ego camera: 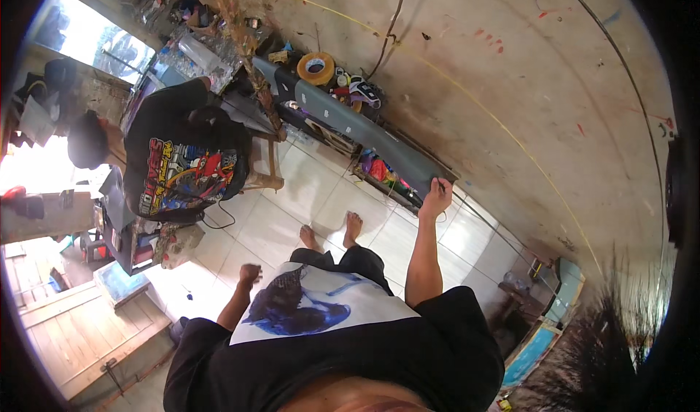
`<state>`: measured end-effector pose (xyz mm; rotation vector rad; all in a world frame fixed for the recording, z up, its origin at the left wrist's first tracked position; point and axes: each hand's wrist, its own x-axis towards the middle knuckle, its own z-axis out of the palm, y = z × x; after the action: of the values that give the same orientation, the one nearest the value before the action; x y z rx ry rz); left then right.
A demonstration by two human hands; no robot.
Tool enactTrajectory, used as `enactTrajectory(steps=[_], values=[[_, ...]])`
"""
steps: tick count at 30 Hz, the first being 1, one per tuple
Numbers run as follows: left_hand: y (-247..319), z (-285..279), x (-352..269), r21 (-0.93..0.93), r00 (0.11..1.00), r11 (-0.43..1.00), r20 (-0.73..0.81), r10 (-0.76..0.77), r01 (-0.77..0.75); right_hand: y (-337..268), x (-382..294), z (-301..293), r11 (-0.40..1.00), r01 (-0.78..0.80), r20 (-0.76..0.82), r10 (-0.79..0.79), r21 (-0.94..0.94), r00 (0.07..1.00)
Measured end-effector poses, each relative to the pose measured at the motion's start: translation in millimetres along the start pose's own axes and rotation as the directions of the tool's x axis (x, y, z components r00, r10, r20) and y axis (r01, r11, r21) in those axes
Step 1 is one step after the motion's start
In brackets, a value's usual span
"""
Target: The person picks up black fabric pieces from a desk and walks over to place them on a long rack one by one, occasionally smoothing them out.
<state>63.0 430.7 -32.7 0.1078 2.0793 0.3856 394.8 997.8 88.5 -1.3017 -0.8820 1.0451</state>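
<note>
My right hand (436, 198) is at the near right end of a long grey panel (366, 138), its fingers closed around something small and dark that I cannot make out. The panel lies along a narrow shelf by the wall. My left hand (250, 274) hangs low on the left above the tiled floor, holding nothing that shows, its fingers partly curled. A roll of tape (315, 68) and a black-and-white strapped item (365, 91) rest beyond the panel, against the wall.
A person (186, 160) in a black printed shirt sits on a wooden stool (270, 163) at the left, facing a cluttered bench. Below the panel stands a crate of colourful items (383, 174). A wooden post (246, 51) rises near the bench. A wooden chest (82, 335) is at lower left.
</note>
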Motion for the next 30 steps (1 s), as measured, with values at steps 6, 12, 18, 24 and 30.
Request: enactTrajectory(steps=[6, 12, 18, 24, 30], values=[[-36, 37, -15, 0.233, 0.61, 0.599, -0.029, 0.792, -0.766, 12, 10, 7, 0.999, -0.032, -0.055, 0.033, 0.011, 0.998], [106, 13, -58, -0.476, 0.942, 0.834, 0.037, 0.335, -0.278, 4, -1, 3, 0.901, 0.157, -0.024, -0.182, -0.404, 0.983], [68, -46, -97, -0.691, 0.973, 0.688, -0.114, 0.199, -0.222, 19, -61, -36, 0.694, 0.319, -0.052, -0.457, -0.645, 0.888], [-161, -62, -86, -0.774, 0.996, 0.629, -0.091, -0.003, -0.069, 140, -220, -7, 0.39, 0.287, 0.481, 0.629, -0.875, 0.611], [-375, -69, -129, -0.95, 0.849, 0.265, -0.001, -0.528, 0.164, 151, -509, 79, 0.357, 0.726, 0.778, 0.496, -0.587, 0.385]])
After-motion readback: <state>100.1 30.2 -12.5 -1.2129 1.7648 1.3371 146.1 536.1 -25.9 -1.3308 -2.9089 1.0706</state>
